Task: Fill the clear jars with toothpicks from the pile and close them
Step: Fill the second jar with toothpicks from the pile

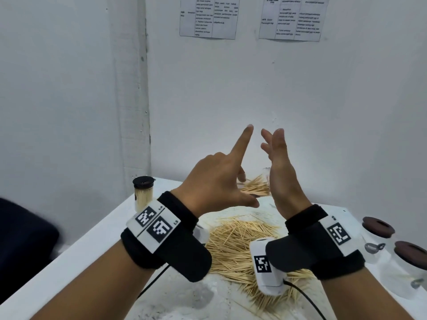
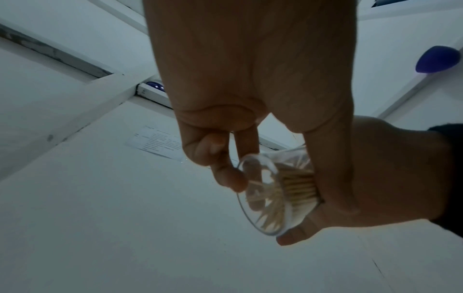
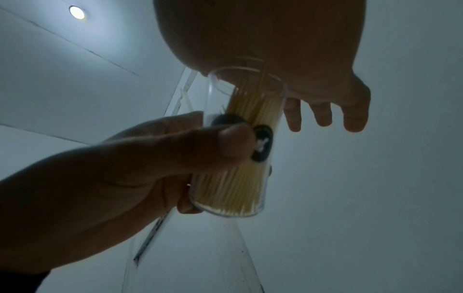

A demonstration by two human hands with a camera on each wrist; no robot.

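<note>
Left hand (image 1: 215, 181) raised at frame centre, thumb and curled fingers grasping a clear jar (image 3: 240, 142) part-filled with toothpicks (image 3: 238, 178), index finger pointing up. Right hand (image 1: 282, 179) just beside it, fingers straight, palm laid over the jar's open mouth; nothing grasped in that grip. Below, on the white counter (image 1: 97, 257), a loose pile (image 1: 233, 245) of toothpicks spread across the lower centre. Left of centre, a full jar (image 1: 143, 195) standing upright with a black lid on. At right edge, two brown lids (image 1: 379, 227) on clear jars, contents unclear.
</note>
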